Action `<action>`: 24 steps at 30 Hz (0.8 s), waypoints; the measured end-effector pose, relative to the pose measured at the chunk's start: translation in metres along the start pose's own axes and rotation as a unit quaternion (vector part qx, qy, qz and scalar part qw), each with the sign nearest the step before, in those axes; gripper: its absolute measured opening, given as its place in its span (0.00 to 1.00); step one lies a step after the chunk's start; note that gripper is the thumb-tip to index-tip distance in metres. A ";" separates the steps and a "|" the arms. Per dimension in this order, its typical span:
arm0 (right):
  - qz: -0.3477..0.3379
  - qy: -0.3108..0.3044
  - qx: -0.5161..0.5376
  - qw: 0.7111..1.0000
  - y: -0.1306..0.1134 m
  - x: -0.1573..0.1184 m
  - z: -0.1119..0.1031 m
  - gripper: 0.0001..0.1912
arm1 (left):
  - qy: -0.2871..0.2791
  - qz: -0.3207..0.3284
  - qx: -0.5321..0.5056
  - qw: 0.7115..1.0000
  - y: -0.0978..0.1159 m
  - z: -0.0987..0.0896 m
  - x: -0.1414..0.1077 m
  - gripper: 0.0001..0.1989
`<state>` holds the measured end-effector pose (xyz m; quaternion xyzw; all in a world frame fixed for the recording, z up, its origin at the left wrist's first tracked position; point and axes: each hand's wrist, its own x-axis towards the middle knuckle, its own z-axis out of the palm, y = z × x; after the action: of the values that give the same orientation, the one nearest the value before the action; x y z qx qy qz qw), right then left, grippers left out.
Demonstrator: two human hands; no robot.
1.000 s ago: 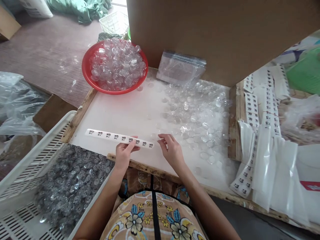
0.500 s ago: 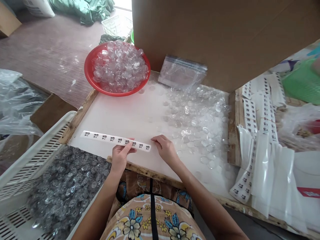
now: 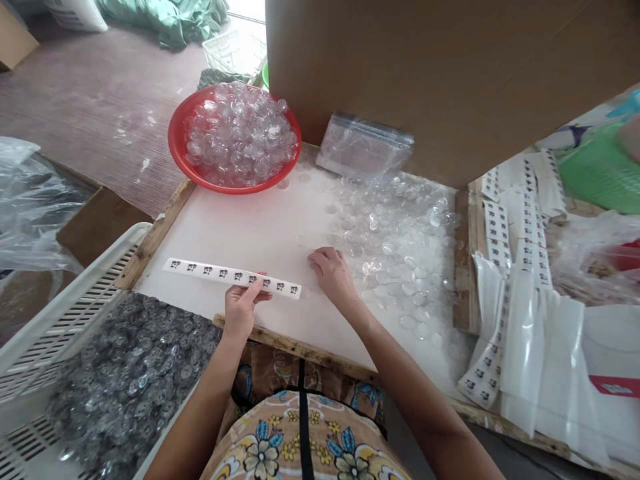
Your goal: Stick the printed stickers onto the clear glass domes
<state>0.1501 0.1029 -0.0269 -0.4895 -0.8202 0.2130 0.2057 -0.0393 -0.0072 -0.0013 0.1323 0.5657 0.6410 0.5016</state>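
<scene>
Sticker strip (image 3: 233,277) lies flat on the white board (image 3: 240,223), running from nine o'clock toward three, near the board's six o'clock edge. My left hand (image 3: 241,308) pins it: the thumb presses down on the strip toward its right end, the other fingers curled under at the wooden edge, so the hand is clamped on the strip rather than lifting it. It has hardly stirred in the last second; the strip has only slid a touch toward nine o'clock.

The change is in my right hand (image 3: 331,275). A second ago it sat just off the strip's right end, thumb and forefinger pinched as if around something small. Now it has drawn away toward one o'clock and rests palm down, fingers bent, at the near fringe of the clear glass domes (image 3: 400,233) spread over the board. Whether a dome is caught under the fingertips I cannot tell; the palm hides them.

I take that to mean one printed square has just been dealt with and the hand has gone back for another dome.

At eleven o'clock stands the red bowl (image 3: 176,143) heaped with more domes. At seven o'clock the white slotted crate (image 3: 65,307) holds a grey mass of domes. More strips (image 3: 500,227) lie off the board at three o'clock.
</scene>
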 end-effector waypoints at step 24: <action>-0.038 -0.025 0.017 0.999 -0.012 0.054 0.021 0.12 | 0.016 -0.020 -0.005 1.000 0.000 0.003 0.006 0.17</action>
<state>0.1065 0.1426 -0.0302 -0.4488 -0.8393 0.2311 0.2016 -0.0403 -0.0007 -0.0029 0.1083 0.5729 0.6359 0.5057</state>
